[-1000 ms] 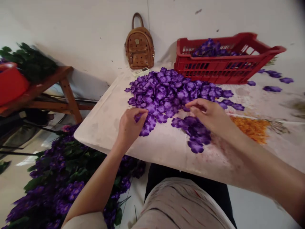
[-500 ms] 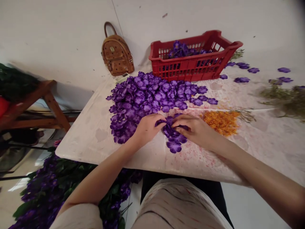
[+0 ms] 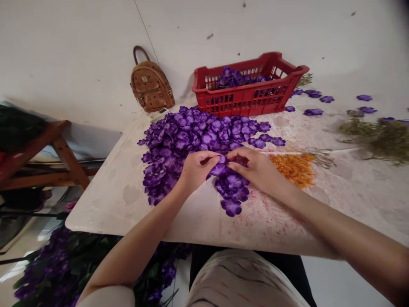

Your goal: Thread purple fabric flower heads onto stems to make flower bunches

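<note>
A heap of purple fabric flower heads (image 3: 188,143) covers the middle of the white table, with a smaller spill (image 3: 231,189) running toward me. My left hand (image 3: 198,170) pinches one purple flower head (image 3: 220,167) at the front of the heap. My right hand (image 3: 254,169) sits just beside it, its fingertips curled at that flower's edge and over the spill. Whether those fingers grip anything is hidden. An orange heap of loose petals (image 3: 294,169) lies to the right of my right hand.
A red plastic crate (image 3: 246,100) holding purple flowers stands at the table's far edge, near a tan backpack (image 3: 151,87). Loose flower heads (image 3: 313,112) and dried stems (image 3: 373,136) lie at right. Purple artificial flower bunches (image 3: 54,260) sit on the floor, left.
My hands have come together over the spill from their earlier spread positions. The left hand now pinches a flower head. The whole scene has shifted left and down as my head turned.
</note>
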### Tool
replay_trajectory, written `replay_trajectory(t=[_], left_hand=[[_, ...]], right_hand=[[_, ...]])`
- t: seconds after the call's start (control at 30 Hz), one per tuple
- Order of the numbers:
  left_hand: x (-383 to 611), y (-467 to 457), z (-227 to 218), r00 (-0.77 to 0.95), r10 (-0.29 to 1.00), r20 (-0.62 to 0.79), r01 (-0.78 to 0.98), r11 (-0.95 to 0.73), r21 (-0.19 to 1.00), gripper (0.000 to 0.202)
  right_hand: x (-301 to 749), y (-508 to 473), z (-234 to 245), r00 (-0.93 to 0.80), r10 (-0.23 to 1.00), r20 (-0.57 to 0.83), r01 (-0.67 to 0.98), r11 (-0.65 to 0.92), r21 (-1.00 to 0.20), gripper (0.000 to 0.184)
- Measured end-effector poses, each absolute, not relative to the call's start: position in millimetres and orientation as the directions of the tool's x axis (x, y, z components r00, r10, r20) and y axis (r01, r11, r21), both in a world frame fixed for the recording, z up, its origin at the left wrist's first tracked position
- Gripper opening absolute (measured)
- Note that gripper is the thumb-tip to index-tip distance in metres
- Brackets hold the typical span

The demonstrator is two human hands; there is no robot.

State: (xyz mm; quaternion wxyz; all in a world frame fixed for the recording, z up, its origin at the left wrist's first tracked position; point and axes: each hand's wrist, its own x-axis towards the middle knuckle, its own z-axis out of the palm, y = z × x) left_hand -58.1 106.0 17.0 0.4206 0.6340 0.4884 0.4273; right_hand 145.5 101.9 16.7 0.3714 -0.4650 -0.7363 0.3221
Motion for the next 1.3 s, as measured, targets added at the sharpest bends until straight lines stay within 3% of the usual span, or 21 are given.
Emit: replay_trajectory(t=[0.13,0.3,0.43,0.6,0.83,0.97,1.03,1.13,1.2,1.3], left_hand=[[-56,109,10,0.167,0.980,0.106,0.118,-0.126,0.985,0.017],[-54,111,9,0.199,0.973,0.118,0.066,-0.133,0.989,0.021],[-50,109,10,0.224,0.968,0.117,0.132,-0.149,0.980,0.020],[-54,106,19,0.175,0.978,0.117,0.284,-0.164,0.945,0.026],[-115,90,38,-0.072,0.972,0.222,0.724,-0.102,0.682,0.050],[-138,76,31,-0.073,0.968,0.241,0.874,-0.054,0.482,0.058],[-140,72,27,-0.059,0.973,0.225,0.916,-0.036,0.399,0.048],[-137,71,26,0.025,0.951,0.308,0.943,-0.124,0.308,0.010],[-131,71,26,0.154,0.912,0.380,0.914,-0.277,0.295,0.021],[-116,69,22,0.394,0.841,0.370,0.778,-0.520,0.354,0.020]], right_hand=[[144,107,9,-0.277,0.943,0.185,0.369,0.283,-0.886,0.018],[145,111,12,-0.370,0.917,0.147,0.267,0.257,-0.929,0.018],[144,112,14,-0.305,0.924,0.232,0.319,0.328,-0.889,0.020],[144,107,11,-0.299,0.927,0.227,0.360,0.330,-0.873,0.030],[144,99,8,-0.363,0.905,0.224,0.524,0.396,-0.754,0.018],[137,98,7,-0.452,0.866,0.214,0.571,0.465,-0.677,0.016],[136,99,6,-0.476,0.854,0.211,0.555,0.478,-0.680,0.015],[141,99,7,-0.448,0.877,0.173,0.543,0.421,-0.727,0.011],[145,99,8,-0.405,0.904,0.139,0.549,0.361,-0.754,0.011],[151,99,9,-0.361,0.926,0.114,0.566,0.314,-0.762,0.011]])
